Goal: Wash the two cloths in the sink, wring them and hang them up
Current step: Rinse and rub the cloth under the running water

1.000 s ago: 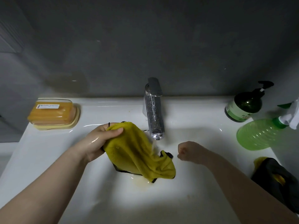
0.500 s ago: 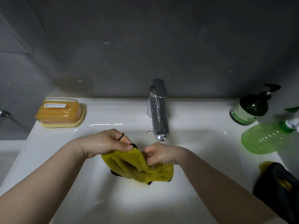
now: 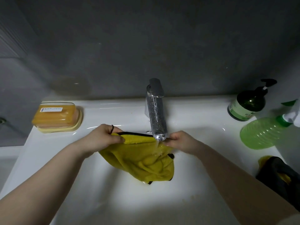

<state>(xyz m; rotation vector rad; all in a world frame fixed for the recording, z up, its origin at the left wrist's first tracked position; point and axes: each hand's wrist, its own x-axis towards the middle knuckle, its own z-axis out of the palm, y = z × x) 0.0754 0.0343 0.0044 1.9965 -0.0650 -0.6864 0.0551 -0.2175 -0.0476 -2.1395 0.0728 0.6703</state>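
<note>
A yellow cloth (image 3: pixel 142 161) with a dark edge hangs spread in the white sink (image 3: pixel 113 200) under the chrome tap (image 3: pixel 156 111). Water runs from the spout onto the cloth's right part. My left hand (image 3: pixel 103 138) grips the cloth's upper left edge. My right hand (image 3: pixel 180 140) pinches its upper right edge just beside the spout. A second cloth (image 3: pixel 279 172), dark with yellow showing, lies bunched on the sink's right rim.
A yellow soap box (image 3: pixel 56 116) sits on the left rim. A dark green pump bottle (image 3: pixel 248 104) and a light green spray bottle (image 3: pixel 266 132) stand at the back right. A grey wall rises behind the sink.
My right hand first came in to take the cloth. Both hands then drew apart and stretched it open under the tap, where water now runs onto it.
</note>
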